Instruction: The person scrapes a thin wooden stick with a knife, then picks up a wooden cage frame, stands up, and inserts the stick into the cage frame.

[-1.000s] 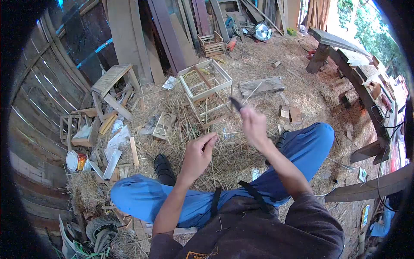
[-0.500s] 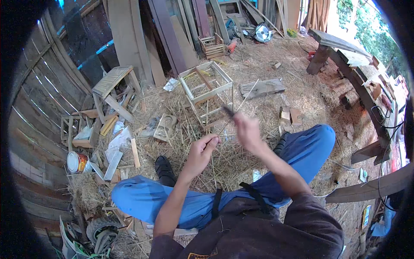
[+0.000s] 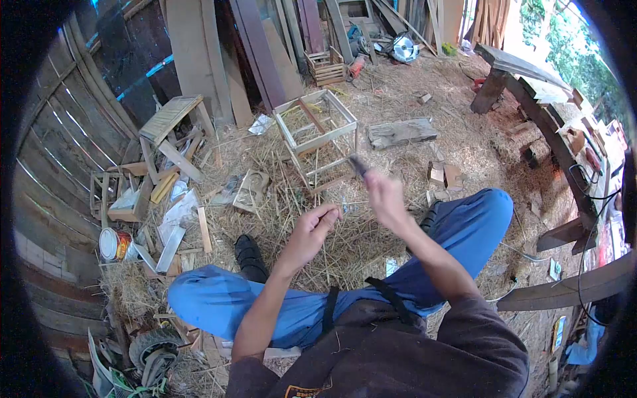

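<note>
Wooden frame (image 3: pixel 323 140) stands ahead. Right hand (image 3: pixel 387 201), fist clenched, just edged away from left hand (image 3: pixel 310 231), which is pinched together (can't tell on what), so probably between strokes. Dark tool (image 3: pixel 359 166) sits gripped in right fist, jutting toward frame

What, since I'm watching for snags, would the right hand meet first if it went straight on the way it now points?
Probably the pale wooden frame, which the dark tool in the right hand would reach before the hand itself. Depth is unclear from this view, so it could pass above.
</note>
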The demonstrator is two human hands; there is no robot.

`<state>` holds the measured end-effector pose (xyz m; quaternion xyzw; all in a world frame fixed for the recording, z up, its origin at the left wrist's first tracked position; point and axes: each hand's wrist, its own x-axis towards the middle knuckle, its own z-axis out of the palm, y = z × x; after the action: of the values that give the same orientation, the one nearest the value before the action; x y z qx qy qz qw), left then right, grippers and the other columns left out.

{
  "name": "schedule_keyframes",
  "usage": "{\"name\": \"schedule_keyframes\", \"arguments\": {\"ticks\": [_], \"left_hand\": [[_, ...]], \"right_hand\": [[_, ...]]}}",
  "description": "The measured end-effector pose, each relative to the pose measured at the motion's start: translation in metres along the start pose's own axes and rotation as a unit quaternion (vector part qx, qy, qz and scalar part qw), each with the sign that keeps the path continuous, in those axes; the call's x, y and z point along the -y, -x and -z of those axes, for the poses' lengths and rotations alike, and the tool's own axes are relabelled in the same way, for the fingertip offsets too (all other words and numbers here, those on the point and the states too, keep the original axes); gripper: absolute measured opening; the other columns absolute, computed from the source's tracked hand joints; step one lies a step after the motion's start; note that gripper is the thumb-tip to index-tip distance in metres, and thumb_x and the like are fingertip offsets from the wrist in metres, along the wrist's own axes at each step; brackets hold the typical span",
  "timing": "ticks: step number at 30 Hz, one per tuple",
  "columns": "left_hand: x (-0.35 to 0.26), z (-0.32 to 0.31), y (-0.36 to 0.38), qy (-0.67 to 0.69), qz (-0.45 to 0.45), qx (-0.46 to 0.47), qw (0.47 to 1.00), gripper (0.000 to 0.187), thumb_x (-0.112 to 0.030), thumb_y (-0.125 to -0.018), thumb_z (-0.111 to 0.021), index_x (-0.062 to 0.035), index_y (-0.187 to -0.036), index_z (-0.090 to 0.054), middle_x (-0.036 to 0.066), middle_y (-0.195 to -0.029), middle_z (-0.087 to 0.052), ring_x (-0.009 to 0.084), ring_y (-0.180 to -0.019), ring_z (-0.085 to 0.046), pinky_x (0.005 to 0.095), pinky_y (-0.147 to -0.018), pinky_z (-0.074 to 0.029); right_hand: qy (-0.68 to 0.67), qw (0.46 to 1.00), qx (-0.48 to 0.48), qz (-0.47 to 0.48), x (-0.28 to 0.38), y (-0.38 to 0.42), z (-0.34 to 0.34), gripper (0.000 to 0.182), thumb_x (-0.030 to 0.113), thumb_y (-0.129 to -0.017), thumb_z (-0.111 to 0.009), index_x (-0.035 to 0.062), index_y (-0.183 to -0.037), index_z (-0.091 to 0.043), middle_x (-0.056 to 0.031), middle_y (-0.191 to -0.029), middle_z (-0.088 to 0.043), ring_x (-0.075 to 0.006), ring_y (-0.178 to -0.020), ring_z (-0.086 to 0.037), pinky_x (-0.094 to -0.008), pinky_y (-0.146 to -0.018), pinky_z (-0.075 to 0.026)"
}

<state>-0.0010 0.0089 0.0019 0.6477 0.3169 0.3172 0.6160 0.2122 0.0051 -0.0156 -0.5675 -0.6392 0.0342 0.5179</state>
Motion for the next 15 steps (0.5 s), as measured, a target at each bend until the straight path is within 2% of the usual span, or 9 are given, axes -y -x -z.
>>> {"name": "schedule_keyframes", "arguments": {"ticks": [3, 4, 7, 8, 11, 12, 13, 15], "left_hand": [[-0.006, 0.003, 0.001, -0.063, -0.012, -0.025, 0.998, 0.024, -0.024, -0.101, -0.054, -0.0027, -0.101, -0.065, -0.006, -0.075, -0.051, 0.0014, -0.063, -0.042, 0.0192, -0.055, -0.033], [-0.009, 0.005, 0.002, -0.090, -0.011, -0.035, 0.995, 0.024, -0.023, -0.101, -0.054, -0.0014, -0.101, -0.065, -0.006, -0.077, -0.054, 0.0019, -0.065, -0.043, 0.0196, -0.057, -0.035], [0.002, 0.006, -0.001, -0.100, -0.062, -0.035, 0.992, 0.026, -0.022, -0.101, -0.055, 0.0013, -0.104, -0.066, -0.003, -0.083, -0.060, 0.0049, -0.072, -0.049, 0.0223, -0.066, -0.041], [0.005, 0.005, 0.000, -0.100, -0.052, -0.039, 0.993, 0.026, -0.022, -0.100, -0.056, 0.0017, -0.105, -0.066, -0.002, -0.084, -0.061, 0.0056, -0.075, -0.051, 0.0229, -0.068, -0.042], [0.002, 0.006, -0.001, -0.109, -0.026, -0.052, 0.992, 0.028, -0.022, -0.100, -0.056, 0.0027, -0.107, -0.065, 0.001, -0.087, -0.065, 0.0074, -0.081, -0.055, 0.0242, -0.074, -0.045], [-0.003, 0.007, 0.000, -0.116, -0.016, -0.059, 0.991, 0.028, -0.023, -0.100, -0.056, 0.0028, -0.107, -0.065, 0.001, -0.087, -0.065, 0.0078, -0.082, -0.056, 0.0245, -0.075, -0.045], [-0.006, 0.009, 0.001, -0.124, -0.006, -0.067, 0.990, 0.028, -0.023, -0.100, -0.056, 0.0030, -0.108, -0.065, 0.002, -0.087, -0.066, 0.0081, -0.083, -0.057, 0.0247, -0.076, -0.046], [-0.003, 0.010, 0.000, -0.128, -0.041, -0.076, 0.988, 0.028, -0.023, -0.100, -0.056, 0.0025, -0.108, -0.066, 0.001, -0.085, -0.065, 0.0072, -0.081, -0.055, 0.0240, -0.074, -0.045]], "right_hand": [[0.068, 0.997, 0.026, 0.038, 0.005, 0.002, -0.002, 0.029, 0.024, -0.102, -0.049, 0.0053, -0.088, -0.066, -0.0129, -0.051, -0.052, -0.0285, -0.042, -0.055, -0.0408, -0.045, -0.042], [0.034, 0.999, -0.024, 0.031, -0.001, -0.004, -0.004, 0.029, 0.024, -0.102, -0.049, 0.0061, -0.085, -0.065, -0.0144, -0.052, -0.053, -0.0307, -0.044, -0.056, -0.0423, -0.045, -0.042], [0.047, 0.997, -0.030, -0.057, -0.004, -0.015, 0.013, 0.028, 0.023, -0.101, -0.049, 0.0068, -0.085, -0.065, -0.0140, -0.051, -0.051, -0.0318, -0.043, -0.054, -0.0425, -0.045, -0.042], [0.037, 0.998, -0.028, -0.037, 0.000, -0.007, 0.010, 0.030, 0.025, -0.101, -0.050, 0.0065, -0.082, -0.063, -0.0139, -0.050, -0.050, -0.0324, -0.042, -0.053, -0.0419, -0.044, -0.041], [0.132, 0.989, 0.051, 0.052, 0.012, 0.009, -0.001, 0.032, 0.027, -0.102, -0.050, 0.0059, -0.080, -0.062, -0.0136, -0.050, -0.050, -0.0300, -0.042, -0.054, -0.0401, -0.043, -0.041], [0.081, 0.995, 0.025, 0.051, 0.010, 0.004, -0.005, 0.033, 0.028, -0.102, -0.049, 0.0058, -0.081, -0.061, -0.0140, -0.050, -0.051, -0.0299, -0.042, -0.054, -0.0400, -0.043, -0.040], [0.061, 0.998, 0.008, 0.005, 0.006, -0.003, -0.002, 0.032, 0.027, -0.102, -0.049, 0.0063, -0.082, -0.061, -0.0142, -0.050, -0.051, -0.0296, -0.042, -0.054, -0.0402, -0.043, -0.041], [0.020, 0.996, -0.021, -0.089, -0.001, -0.017, 0.010, 0.029, 0.026, -0.102, -0.048, 0.0073, -0.084, -0.062, -0.0146, -0.050, -0.052, -0.0290, -0.042, -0.054, -0.0406, -0.043, -0.041]]}}
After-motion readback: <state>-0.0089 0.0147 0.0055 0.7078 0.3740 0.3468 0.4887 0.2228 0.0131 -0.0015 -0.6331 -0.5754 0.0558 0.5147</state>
